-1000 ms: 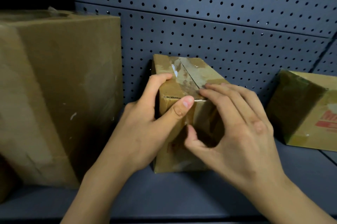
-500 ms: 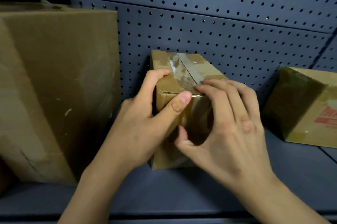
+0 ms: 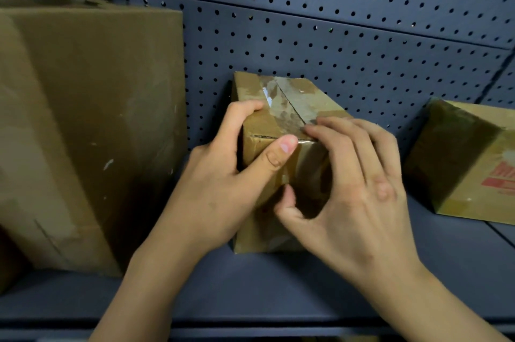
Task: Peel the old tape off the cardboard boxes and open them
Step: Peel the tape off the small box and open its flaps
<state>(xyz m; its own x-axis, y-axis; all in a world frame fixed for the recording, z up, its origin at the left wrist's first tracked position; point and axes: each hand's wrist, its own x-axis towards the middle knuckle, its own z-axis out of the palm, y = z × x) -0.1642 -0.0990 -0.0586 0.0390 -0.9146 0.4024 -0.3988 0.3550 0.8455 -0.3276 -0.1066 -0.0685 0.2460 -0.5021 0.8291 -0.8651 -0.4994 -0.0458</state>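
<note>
A small cardboard box (image 3: 299, 96) stands on the shelf against the pegboard, its top flaps closed under a strip of clear old tape (image 3: 281, 107) that runs along the centre seam. My left hand (image 3: 220, 183) grips the box's near left corner, fingers over the top edge and thumb pressed on the front face. My right hand (image 3: 351, 185) sits on the near right of the box. Its fingertips press on the tape at the front top edge, and its thumb curls against the front face.
A large cardboard box (image 3: 83, 124) fills the left of the shelf. Another box (image 3: 468, 163) with red print lies tilted at the right. The blue pegboard (image 3: 334, 21) closes the back. The shelf's front edge (image 3: 250, 322) runs below my wrists.
My right hand's fingertips have slid slightly left along the top front edge onto the tape. My left hand keeps the same grip on the corner.
</note>
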